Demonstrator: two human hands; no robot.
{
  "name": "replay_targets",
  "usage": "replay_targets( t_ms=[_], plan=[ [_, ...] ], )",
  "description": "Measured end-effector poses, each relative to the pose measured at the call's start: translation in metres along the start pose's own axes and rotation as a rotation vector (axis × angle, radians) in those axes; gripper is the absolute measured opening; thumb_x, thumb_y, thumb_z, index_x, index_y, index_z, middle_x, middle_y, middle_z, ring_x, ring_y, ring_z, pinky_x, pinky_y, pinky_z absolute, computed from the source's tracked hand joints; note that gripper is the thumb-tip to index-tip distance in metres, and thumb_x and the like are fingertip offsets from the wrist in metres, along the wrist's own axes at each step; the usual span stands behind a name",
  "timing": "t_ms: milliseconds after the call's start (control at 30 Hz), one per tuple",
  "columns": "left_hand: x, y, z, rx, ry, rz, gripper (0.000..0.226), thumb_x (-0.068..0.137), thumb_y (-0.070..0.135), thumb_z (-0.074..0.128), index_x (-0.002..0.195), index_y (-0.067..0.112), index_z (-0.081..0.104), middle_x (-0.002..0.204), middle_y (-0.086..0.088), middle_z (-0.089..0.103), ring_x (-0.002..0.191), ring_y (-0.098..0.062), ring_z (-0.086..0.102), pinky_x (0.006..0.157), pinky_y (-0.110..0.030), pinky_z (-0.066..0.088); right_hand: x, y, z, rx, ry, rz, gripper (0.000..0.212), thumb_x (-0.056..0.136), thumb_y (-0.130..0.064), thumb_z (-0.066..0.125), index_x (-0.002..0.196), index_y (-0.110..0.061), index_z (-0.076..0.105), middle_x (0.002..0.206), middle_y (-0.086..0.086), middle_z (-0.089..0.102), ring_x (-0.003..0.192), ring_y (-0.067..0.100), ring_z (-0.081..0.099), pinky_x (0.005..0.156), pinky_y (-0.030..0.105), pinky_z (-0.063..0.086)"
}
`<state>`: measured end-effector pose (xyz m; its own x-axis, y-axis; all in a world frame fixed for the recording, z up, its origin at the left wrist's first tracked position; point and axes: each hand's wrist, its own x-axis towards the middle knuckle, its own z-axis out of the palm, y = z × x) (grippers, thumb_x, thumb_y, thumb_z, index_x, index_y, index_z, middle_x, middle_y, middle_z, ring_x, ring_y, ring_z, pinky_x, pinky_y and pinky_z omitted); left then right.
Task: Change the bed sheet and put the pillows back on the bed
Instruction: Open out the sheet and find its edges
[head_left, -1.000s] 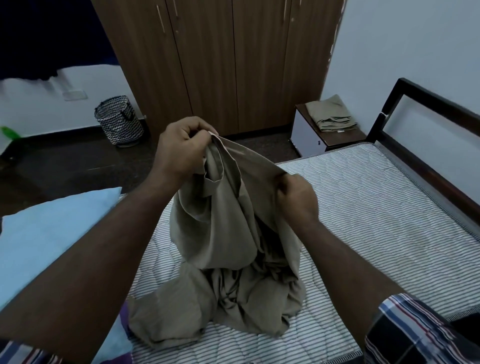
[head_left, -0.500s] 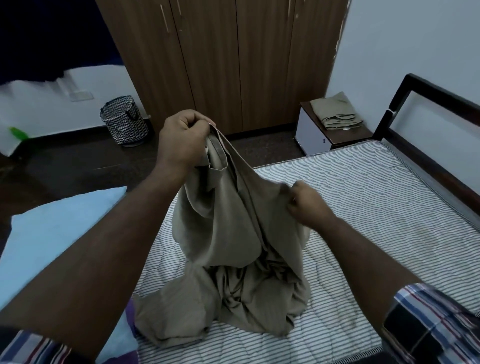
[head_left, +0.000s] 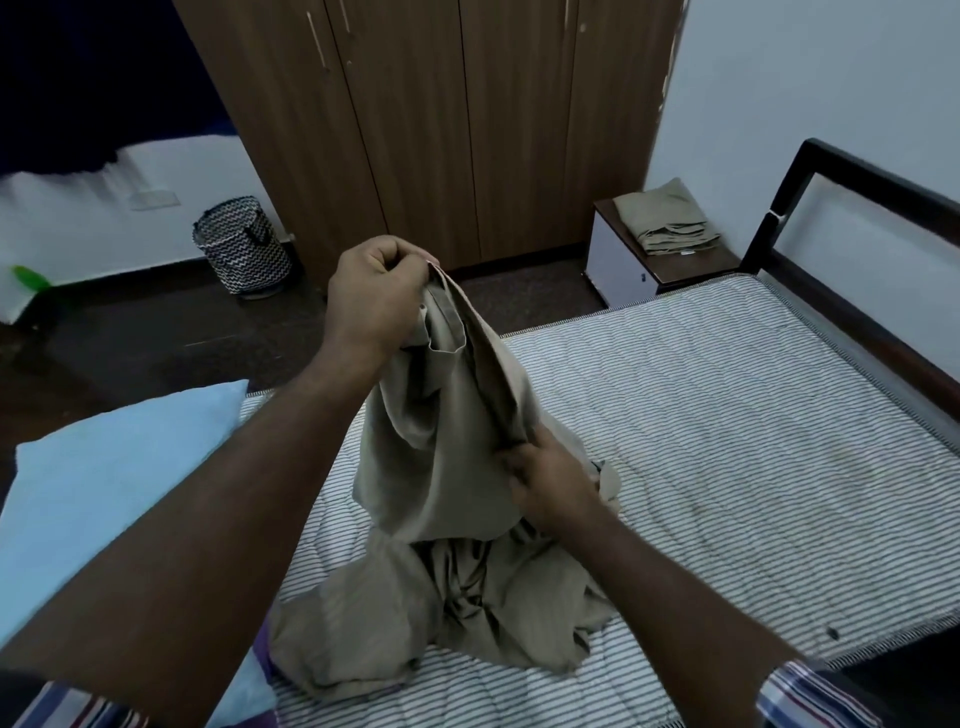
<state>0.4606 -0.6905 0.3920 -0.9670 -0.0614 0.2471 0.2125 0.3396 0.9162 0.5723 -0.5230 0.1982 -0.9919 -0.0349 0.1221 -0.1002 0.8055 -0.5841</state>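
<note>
Here, hands (head_left: 375, 291) (2) grip sheet (head_left: 447, 467).

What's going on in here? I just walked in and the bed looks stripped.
A person is working out a bunched beige sheet over the bare striped mattress. The left hand grips one edge up high; the right hand pinches the same edge lower down, and the rest is heaped on the mattress. A light blue pillow lies at the left. More folded beige cloth sits on the bedside cabinet.
</note>
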Motion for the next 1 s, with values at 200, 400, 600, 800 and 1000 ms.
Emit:
replay_targets(
  t_ms=[200, 400, 600, 800, 1000],
  plan=[
    [-0.004, 0.003, -0.001, -0.003, -0.020, 0.014, 0.026, 0.078, 0.015, 0.053, 0.066, 0.027, 0.072, 0.072, 0.002, 0.070, 0.068, -0.016, 0.064, 0.063, -0.039, 0.056, 0.034, -0.056, -0.023, 0.269, 0.499, -0.079, 0.020, 0.084, -0.030, 0.071, 0.087, -0.011, 0.072, 0.095, 0.005, 0.056, 0.084, 0.018, 0.056, 0.072, 0.028, 0.049],
    [-0.011, 0.005, -0.003, -0.008, -0.023, 0.027, 0.025, 0.083, 0.009, 0.054, 0.072, 0.020, 0.073, 0.075, -0.001, 0.070, 0.066, -0.015, 0.062, 0.056, -0.029, 0.052, 0.058, -0.058, -0.038, 0.170, 0.646, -0.017, 0.030, 0.085, -0.043, 0.070, 0.081, -0.013, 0.066, 0.090, 0.000, 0.058, 0.075, 0.018, 0.058, 0.057, 0.036, 0.050],
    [-0.015, 0.006, -0.006, 0.000, -0.027, 0.027, 0.024, 0.083, 0.008, 0.054, 0.074, 0.019, 0.074, 0.073, 0.003, 0.070, 0.067, -0.012, 0.064, 0.058, -0.028, 0.053, 0.063, -0.052, -0.036, 0.060, 0.563, 0.006, 0.025, 0.081, -0.041, 0.064, 0.083, -0.016, 0.064, 0.089, -0.002, 0.058, 0.070, 0.020, 0.058, 0.053, 0.034, 0.048],
    [-0.021, 0.004, -0.006, 0.006, -0.033, 0.013, 0.024, 0.083, 0.009, 0.054, 0.074, 0.018, 0.074, 0.077, 0.000, 0.072, 0.076, -0.017, 0.069, 0.065, -0.035, 0.058, 0.064, -0.049, -0.040, 0.073, 0.582, 0.043, 0.030, 0.082, -0.042, 0.056, 0.089, -0.014, 0.066, 0.094, -0.001, 0.060, 0.073, 0.022, 0.059, 0.055, 0.033, 0.048],
    [-0.025, 0.005, -0.005, 0.002, -0.024, 0.007, 0.024, 0.082, 0.011, 0.055, 0.072, 0.021, 0.074, 0.076, -0.001, 0.072, 0.079, -0.026, 0.071, 0.069, -0.044, 0.059, 0.057, -0.064, -0.035, 0.097, 0.612, -0.033, 0.044, 0.079, -0.057, 0.059, 0.091, -0.015, 0.068, 0.097, -0.002, 0.061, 0.080, 0.020, 0.062, 0.057, 0.036, 0.051]
  ],
)
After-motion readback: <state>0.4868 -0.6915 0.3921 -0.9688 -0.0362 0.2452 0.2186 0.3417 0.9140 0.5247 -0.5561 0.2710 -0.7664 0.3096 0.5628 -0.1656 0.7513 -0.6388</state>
